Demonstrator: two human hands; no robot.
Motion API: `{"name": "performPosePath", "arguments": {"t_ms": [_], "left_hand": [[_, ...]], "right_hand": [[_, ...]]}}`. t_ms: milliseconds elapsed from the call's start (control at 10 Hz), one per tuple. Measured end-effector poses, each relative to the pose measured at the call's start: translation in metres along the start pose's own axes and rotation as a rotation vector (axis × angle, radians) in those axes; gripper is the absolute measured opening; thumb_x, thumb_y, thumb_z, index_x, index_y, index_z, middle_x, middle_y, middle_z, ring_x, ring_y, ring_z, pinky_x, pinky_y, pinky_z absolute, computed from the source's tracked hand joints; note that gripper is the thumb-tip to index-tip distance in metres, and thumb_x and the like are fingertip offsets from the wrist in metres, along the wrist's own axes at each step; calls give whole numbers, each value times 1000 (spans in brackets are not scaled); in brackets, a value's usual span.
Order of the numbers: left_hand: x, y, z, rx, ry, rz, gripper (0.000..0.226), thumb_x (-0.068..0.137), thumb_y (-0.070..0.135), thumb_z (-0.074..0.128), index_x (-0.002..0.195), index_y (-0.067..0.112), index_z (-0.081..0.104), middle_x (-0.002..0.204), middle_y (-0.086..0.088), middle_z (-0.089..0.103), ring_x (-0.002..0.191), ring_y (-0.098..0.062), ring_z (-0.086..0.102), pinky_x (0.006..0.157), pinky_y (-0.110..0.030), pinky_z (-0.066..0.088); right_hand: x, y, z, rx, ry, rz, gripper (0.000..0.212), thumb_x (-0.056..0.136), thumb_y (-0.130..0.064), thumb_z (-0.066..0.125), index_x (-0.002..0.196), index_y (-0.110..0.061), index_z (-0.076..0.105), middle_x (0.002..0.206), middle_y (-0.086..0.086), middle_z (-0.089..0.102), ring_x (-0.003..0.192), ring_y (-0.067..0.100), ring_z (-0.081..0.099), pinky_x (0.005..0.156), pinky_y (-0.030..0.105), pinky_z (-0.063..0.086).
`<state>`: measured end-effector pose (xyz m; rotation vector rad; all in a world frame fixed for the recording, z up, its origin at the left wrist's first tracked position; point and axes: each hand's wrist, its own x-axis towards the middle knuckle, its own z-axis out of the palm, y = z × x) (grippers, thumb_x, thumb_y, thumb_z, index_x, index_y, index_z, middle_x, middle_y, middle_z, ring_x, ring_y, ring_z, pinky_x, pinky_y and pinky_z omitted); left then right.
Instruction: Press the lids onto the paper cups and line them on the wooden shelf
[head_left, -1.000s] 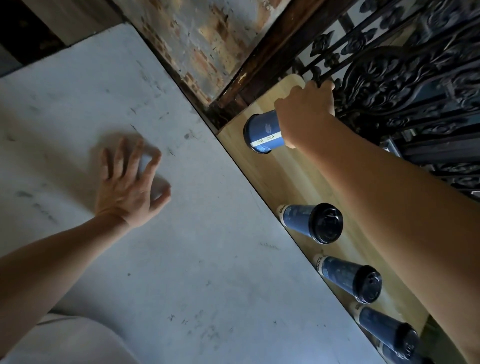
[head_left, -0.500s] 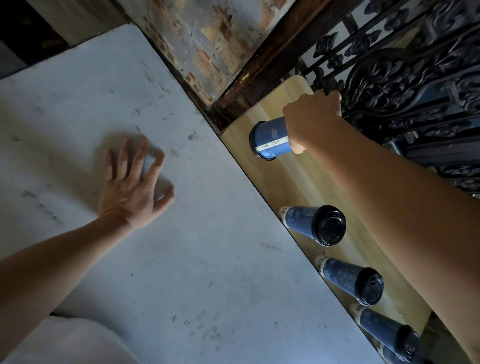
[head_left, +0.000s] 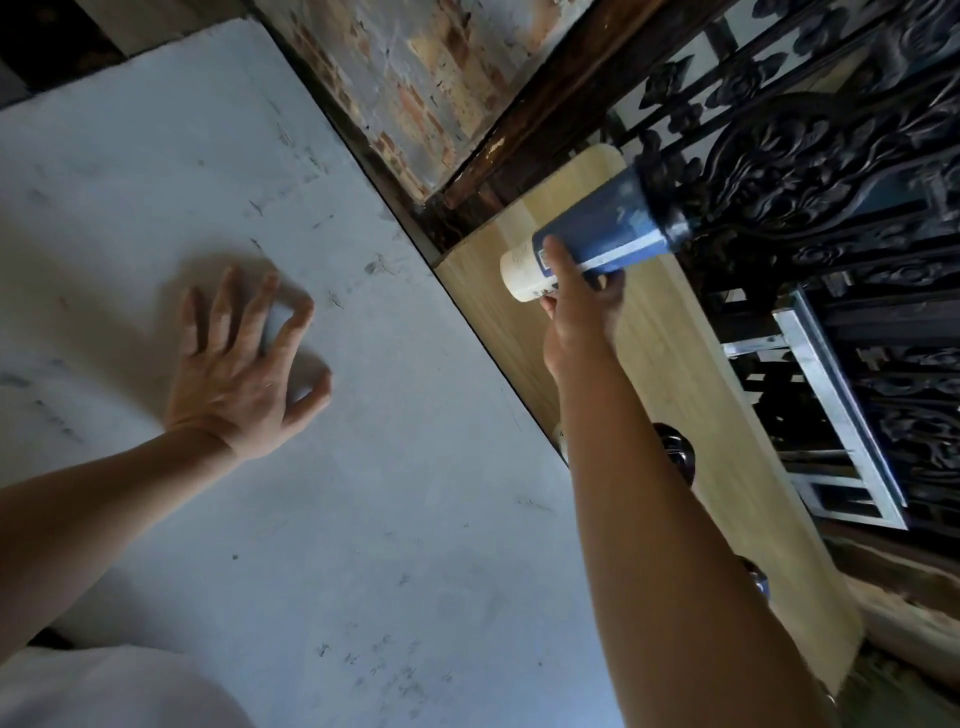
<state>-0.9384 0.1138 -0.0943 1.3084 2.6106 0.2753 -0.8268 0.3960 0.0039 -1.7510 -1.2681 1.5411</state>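
While gripping a black-lidded blue paper cup over the pale wooden shelf's far end (right hand; left hand spread, empty), seems nearly done, bar setting it down.

To your left, a scuffed pale grey stone slab; ahead, a weathered red-brick wall; rightward, an ornate black iron railing.

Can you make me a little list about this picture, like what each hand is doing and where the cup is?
right hand: grips the blue paper cup near its base
cup position: tilted over the wooden shelf, black lid toward the iron railing
left hand: fingers spread, resting on the white table
other cups: mostly hidden behind the right forearm
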Motion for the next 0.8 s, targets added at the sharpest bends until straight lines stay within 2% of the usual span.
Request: {"name": "performPosePath", "arguments": {"t_ms": [100,200,300,400,500,600,700,800], "left_hand": [[0,1,1,6,-4,-9,84,82,64,42,149,13,42,163,-22,23,150,-51,13,121,-67,6],[0,0,1,11,-20,-16,85,82,64,42,150,14,43,165,-21,21,151,-50,12,121,-66,6],[0,-2,1,16,-26,-9,84,83,65,42,150,13,43,165,-20,20,151,-50,13,122,-66,5],[0,-1,1,26,-24,-14,85,81,66,42,149,14,44,165,-20,21,151,-50,13,122,-64,4],[1,-1,0,35,-23,-3,86,81,67,41,148,13,44,164,-20,21,150,-50,13,122,-64,4],[1,0,-2,38,-40,-2,86,81,68,41,148,14,44,164,-20,22,150,-49,14,122,-64,5],[-2,-2,2,44,-17,9,86,81,69,42,147,15,45,164,-19,23,150,-49,15,122,-65,7],[1,-2,1,35,-9,-6,86,81,69,42,148,15,44,164,-19,23,151,-48,14,123,-63,6]], "right_hand": [[0,31,7,-46,8,-74,85,48,-24,92,124,-18,55,118,0,68,108,18,67,95,38,57],[-1,45,11,-205,25,-159,69,58,-10,94,117,-14,59,111,-2,67,98,13,66,83,18,54],[-3,58,13,-270,24,-180,59,63,-7,93,109,-22,60,99,-10,65,90,7,63,72,8,49],[-5,71,13,-303,-3,-147,67,59,-19,93,120,-21,64,105,-11,69,98,7,66,84,17,55],[-3,78,14,-288,-18,-160,78,56,-26,92,128,-22,61,114,-7,70,105,10,67,93,33,58],[-2,81,16,-265,-14,-167,83,54,-30,90,130,-23,59,116,-5,70,107,12,67,95,38,58],[-3,83,19,-236,-15,-209,89,55,-28,89,136,-24,51,122,-3,67,110,14,65,97,40,57],[-8,91,22,-193,54,-299,95,59,-15,85,139,-24,35,134,2,53,120,21,56,102,41,51]]}}
